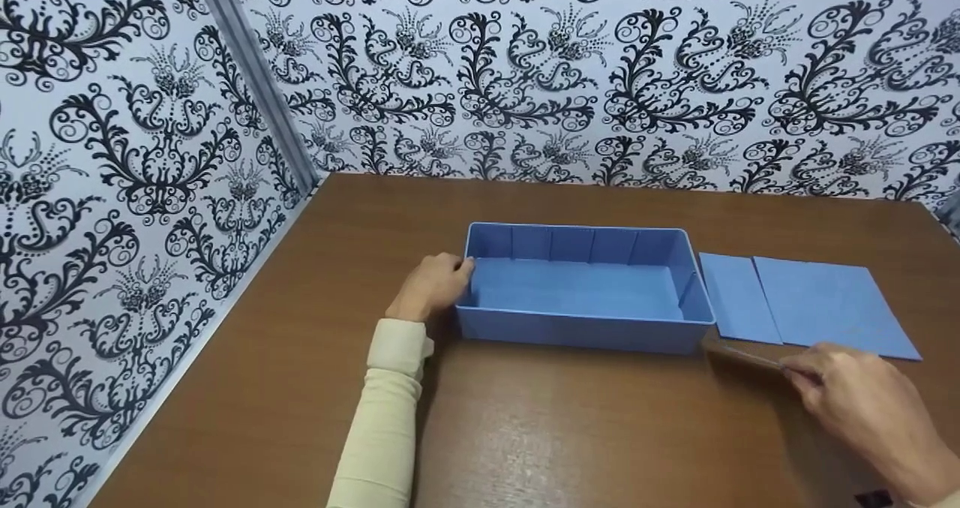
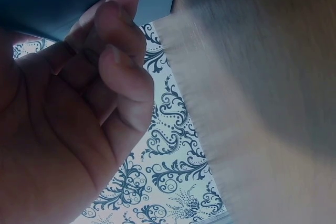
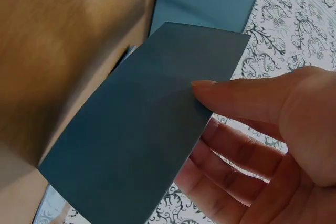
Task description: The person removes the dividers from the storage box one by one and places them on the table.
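Note:
A blue rectangular plastic bin stands on the brown table. At its left wall is my left hand, gripping the rim; the left wrist view shows those fingers curled, with the bin partly visible above. To the front right of the bin, my right hand holds a thin flat blue panel. The thumb lies on one face and the other fingers are behind it. From the head view the panel appears nearly edge-on, as a thin line. Two more flat blue panels lie right of the bin, a narrow panel and a wider panel.
The brown wooden table spreads around the bin. Behind it and on the left rise walls covered in black and white scroll pattern, with a grey strip at the corner.

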The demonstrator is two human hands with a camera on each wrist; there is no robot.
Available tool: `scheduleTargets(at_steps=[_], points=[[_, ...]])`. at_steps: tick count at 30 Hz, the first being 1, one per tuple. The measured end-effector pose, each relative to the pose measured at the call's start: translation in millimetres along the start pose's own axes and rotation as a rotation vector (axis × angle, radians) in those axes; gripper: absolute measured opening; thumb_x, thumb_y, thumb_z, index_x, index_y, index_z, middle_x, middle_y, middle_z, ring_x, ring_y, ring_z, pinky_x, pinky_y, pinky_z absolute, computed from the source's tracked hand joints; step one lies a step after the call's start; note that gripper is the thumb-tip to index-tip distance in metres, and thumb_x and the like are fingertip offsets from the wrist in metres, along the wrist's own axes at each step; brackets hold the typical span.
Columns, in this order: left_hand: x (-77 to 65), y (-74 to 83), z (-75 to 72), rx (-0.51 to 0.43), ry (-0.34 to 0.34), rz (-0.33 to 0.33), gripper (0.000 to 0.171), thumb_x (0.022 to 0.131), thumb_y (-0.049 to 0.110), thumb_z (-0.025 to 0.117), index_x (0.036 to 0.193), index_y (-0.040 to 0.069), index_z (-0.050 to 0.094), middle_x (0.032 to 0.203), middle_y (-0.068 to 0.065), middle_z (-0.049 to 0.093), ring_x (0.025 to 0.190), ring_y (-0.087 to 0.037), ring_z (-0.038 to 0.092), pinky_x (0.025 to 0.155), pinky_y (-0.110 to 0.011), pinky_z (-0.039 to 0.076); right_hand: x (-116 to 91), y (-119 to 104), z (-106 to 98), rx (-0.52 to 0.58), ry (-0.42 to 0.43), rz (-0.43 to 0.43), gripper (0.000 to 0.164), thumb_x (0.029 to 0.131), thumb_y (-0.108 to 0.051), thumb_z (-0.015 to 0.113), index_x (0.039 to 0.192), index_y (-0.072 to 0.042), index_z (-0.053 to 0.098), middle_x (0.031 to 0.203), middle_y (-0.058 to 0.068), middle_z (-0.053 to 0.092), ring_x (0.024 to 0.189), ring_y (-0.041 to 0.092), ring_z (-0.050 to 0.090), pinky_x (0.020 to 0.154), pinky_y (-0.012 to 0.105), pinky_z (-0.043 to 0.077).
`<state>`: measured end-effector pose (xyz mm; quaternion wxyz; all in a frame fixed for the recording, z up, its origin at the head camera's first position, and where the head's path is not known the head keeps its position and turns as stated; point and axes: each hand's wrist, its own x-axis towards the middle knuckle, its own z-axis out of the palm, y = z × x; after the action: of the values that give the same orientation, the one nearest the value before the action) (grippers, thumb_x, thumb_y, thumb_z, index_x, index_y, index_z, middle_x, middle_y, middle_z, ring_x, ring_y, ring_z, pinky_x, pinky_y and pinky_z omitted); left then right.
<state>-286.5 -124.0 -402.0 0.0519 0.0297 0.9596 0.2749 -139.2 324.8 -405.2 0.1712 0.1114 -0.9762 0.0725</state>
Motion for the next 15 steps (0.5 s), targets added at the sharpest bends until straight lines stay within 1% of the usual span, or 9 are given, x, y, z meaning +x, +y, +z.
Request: scheduleTargets(at_steps=[4,6,10,13,15], points=[[0.5,-0.3,-0.2,0.004,-0.002,-0.003,0.050,0.104,0.040,0.040,0.131,0.004,0.062,0.131,-0.016,0.061,0.115,-0.032,0.059,0.102,-0.049,0.044,0.8,-0.8,2.2,-0.006,-0.041,0.004,0.007,0.078,-0.002,0.075,0.080,-0.008,0.077,0.081,0.013,0.070,0.076,0.039,0.065,0.066,0.058,0.048],[0.4,0.1,-0.5,0.005,-0.002,-0.004,0.050,0.104,0.041,0.040,0.131,0.004,0.062,0.131,-0.016,0.061,0.116,-0.032,0.059,0.102,-0.049,0.043,1.1,-0.6,2.3,-0.010,-0.062,0.011,0.007,0.079,-0.002,0.074,0.081,-0.008,0.078,0.082,0.014,0.070,0.077,0.040,0.065,0.067,0.058,0.048],[-0.6,0.7,0.2,0.002,0.007,0.004,0.049,0.104,0.040,0.040,0.128,0.004,0.064,0.124,-0.014,0.064,0.107,-0.030,0.060,0.096,-0.047,0.046,1.8,1.0,1.2,-0.003,-0.114,0.032,0.009,0.080,-0.002,0.074,0.085,-0.008,0.079,0.086,0.017,0.072,0.080,0.042,0.066,0.067,0.059,0.048],[-1.3,0.1,0.7,-0.007,0.016,0.012,0.047,0.104,0.039,0.040,0.125,0.005,0.065,0.119,-0.013,0.065,0.101,-0.028,0.060,0.092,-0.046,0.047,3.9,1.9,0.7,-0.002,-0.168,0.041,0.010,0.080,-0.002,0.074,0.087,-0.008,0.079,0.090,0.019,0.072,0.082,0.043,0.066,0.067,0.059,0.048],[-1.7,-0.4,0.4,-0.012,0.018,0.011,0.047,0.104,0.039,0.040,0.123,0.005,0.066,0.119,-0.013,0.065,0.100,-0.027,0.060,0.092,-0.046,0.047,5.8,1.7,0.9,-0.010,-0.210,0.044,0.010,0.081,-0.002,0.075,0.089,-0.007,0.078,0.092,0.020,0.072,0.084,0.043,0.066,0.069,0.059,0.049]])
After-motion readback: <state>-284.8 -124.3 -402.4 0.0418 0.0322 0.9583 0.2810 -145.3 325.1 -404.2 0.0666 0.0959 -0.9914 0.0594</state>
